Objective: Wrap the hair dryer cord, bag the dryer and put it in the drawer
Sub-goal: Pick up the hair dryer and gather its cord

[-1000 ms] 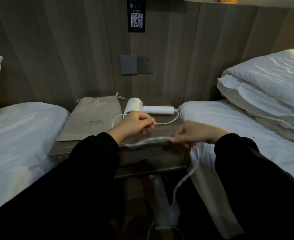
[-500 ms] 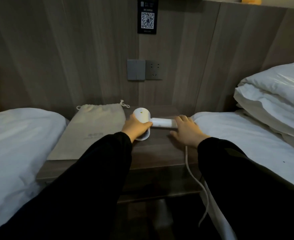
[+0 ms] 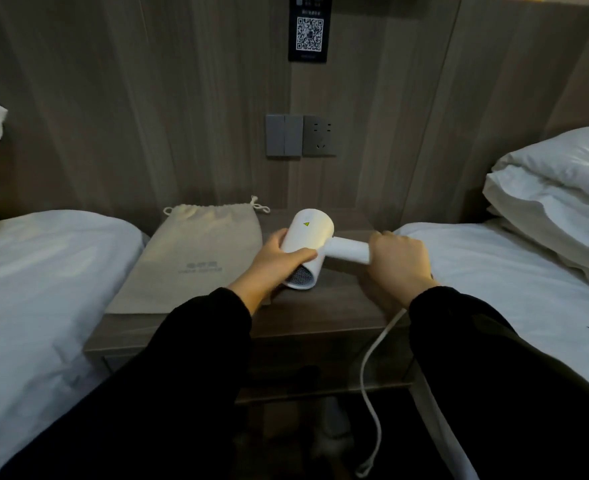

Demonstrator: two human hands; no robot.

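**Hair dryer held in both hands over nightstand**

While both hands grip it, the white hair dryer [image 3: 308, 237] sits just above the wooden nightstand [image 3: 320, 313], between two white beds. Left hand [image 3: 279, 261]: wrapped around the barrel, thumb along its side, near the grilled end that faces the camera. Right hand [image 3: 400, 261]: fist closed around the end of the handle, which points right. Cord [image 3: 369, 386]: white, unwrapped, emerges below the right hand, hangs past the nightstand's front edge and trails toward the floor. Drawstring bag [image 3: 196, 258]: beige cloth, flat on the nightstand's left part, just beside the left hand, mouth toward the wall. Wall panel: grey switch and socket [image 3: 319, 135], QR sign [image 3: 309, 29] above. Pillows [image 3: 556, 195]: stacked on the right bed
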